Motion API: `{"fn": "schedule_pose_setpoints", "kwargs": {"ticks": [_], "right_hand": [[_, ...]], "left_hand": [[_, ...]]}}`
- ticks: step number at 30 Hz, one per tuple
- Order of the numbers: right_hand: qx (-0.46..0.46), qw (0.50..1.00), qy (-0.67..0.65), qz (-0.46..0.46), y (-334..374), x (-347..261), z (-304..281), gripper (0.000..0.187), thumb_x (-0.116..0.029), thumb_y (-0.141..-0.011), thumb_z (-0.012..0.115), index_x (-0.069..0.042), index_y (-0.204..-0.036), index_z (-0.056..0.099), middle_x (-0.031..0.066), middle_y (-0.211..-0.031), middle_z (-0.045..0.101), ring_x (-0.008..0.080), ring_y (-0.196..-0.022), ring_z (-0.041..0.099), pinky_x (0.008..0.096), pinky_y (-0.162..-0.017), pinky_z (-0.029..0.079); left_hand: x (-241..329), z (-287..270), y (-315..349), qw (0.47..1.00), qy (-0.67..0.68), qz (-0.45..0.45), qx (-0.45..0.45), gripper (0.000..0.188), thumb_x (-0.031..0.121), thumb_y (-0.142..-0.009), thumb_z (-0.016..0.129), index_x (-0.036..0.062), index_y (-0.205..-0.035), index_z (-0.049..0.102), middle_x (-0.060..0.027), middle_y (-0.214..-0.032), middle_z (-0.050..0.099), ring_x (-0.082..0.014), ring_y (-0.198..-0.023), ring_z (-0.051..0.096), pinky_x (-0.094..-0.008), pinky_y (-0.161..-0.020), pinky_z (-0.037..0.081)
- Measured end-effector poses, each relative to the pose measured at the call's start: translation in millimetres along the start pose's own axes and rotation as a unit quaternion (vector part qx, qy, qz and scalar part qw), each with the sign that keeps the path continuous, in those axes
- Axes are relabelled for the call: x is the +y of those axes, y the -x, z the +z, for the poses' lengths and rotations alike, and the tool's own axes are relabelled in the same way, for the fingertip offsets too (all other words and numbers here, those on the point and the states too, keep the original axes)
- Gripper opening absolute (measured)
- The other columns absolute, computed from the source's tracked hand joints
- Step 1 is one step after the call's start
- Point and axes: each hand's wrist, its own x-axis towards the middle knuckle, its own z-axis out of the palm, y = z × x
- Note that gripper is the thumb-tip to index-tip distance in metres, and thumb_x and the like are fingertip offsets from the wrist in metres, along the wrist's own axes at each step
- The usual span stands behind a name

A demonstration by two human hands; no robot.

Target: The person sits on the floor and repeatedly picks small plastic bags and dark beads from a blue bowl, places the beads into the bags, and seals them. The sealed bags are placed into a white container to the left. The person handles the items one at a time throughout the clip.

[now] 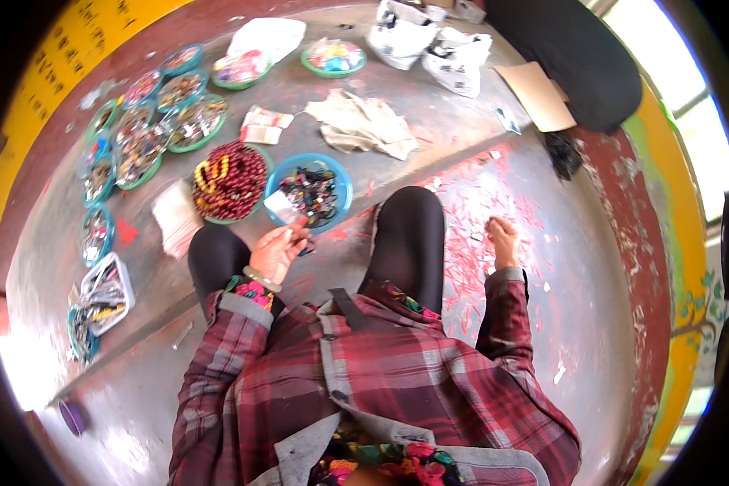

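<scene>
My left hand is closed in a pinch just in front of a blue basin. A small dark item shows at its fingertips, too small to name. The basin holds a tangle of small dark and coloured pieces, with a pale packet at its near left edge. Beside it, a green-rimmed basin is heaped with dark red bead strings and a yellow bead string. My right hand is closed, beyond my right knee, over red scraps. Whatever it holds is hidden.
Several bowls of small trinkets stand at the left. A white basket of tools or pens is nearer. Cloths lie ahead. White plastic bags and a cardboard piece are farther right. A floor ledge runs across.
</scene>
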Motion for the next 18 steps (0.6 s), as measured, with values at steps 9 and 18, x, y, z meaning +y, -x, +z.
{"fn": "schedule_pose_setpoints", "kwargs": {"ticks": [9,18], "right_hand": [[-0.387,0.901,-0.194,0.036,90,-142,212,0.038,-0.006,-0.078,0.063,0.001,-0.113,0.051,0.0054,-0.095,0.060,0.0112,-0.079,0.055,0.0232,-0.066,0.044],[-0.465,0.866,-0.173,0.056,111,-111,267,0.018,-0.007,-0.078,0.063,0.001,-0.095,0.063,0.0023,-0.086,0.061,0.0091,-0.073,0.054,0.0212,-0.063,0.041]], "left_hand": [[20,45,16,0.999,0.021,0.018,0.020,0.023,0.010,-0.090,0.046,-0.0066,-0.103,0.053,-0.0156,-0.103,0.057,-0.0220,-0.095,0.057,-0.0318,-0.085,0.048],[17,44,29,0.998,0.012,0.054,0.035,0.023,0.010,-0.091,0.043,-0.0056,-0.104,0.053,-0.0145,-0.107,0.056,-0.0207,-0.097,0.056,-0.0342,-0.088,0.046]]}}
